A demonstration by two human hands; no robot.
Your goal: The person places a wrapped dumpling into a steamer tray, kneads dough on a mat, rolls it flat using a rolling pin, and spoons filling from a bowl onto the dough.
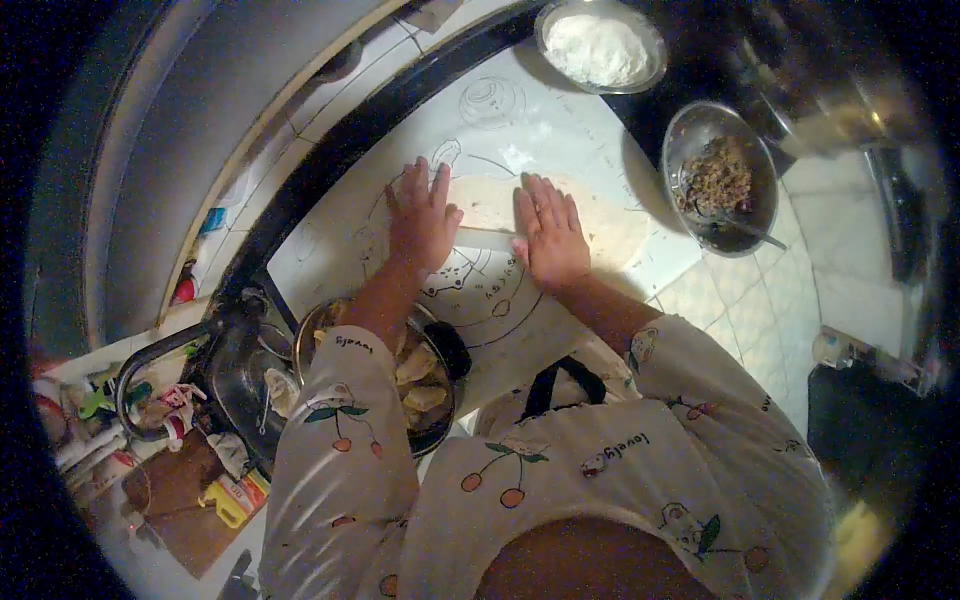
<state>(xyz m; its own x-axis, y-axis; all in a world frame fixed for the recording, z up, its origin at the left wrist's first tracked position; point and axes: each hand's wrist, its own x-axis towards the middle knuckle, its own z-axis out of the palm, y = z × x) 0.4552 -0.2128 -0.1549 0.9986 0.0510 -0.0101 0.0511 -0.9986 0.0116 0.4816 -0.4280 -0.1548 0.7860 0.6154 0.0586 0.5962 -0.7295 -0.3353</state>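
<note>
My left hand (422,220) lies palm down, fingers stretched out, at the left part of a flat sheet of dough (610,225). My right hand (550,232) rests flat in the same way on the dough, a little to the right. Between the two palms shows a short pale bar (487,238), which looks like part of a rolling pin; its ends are hidden under the hands. The dough is spread on a white mat (340,215) printed with line drawings. Some white flour (516,157) is scattered beyond the dough.
A metal bowl of flour (598,50) stands at the far edge. Right of it is a metal bowl (690,125) with brown filling and a spoon. A pot (448,420) holding dumplings sits by my left forearm, next to a dark sink (240,365) with a faucet (125,385).
</note>
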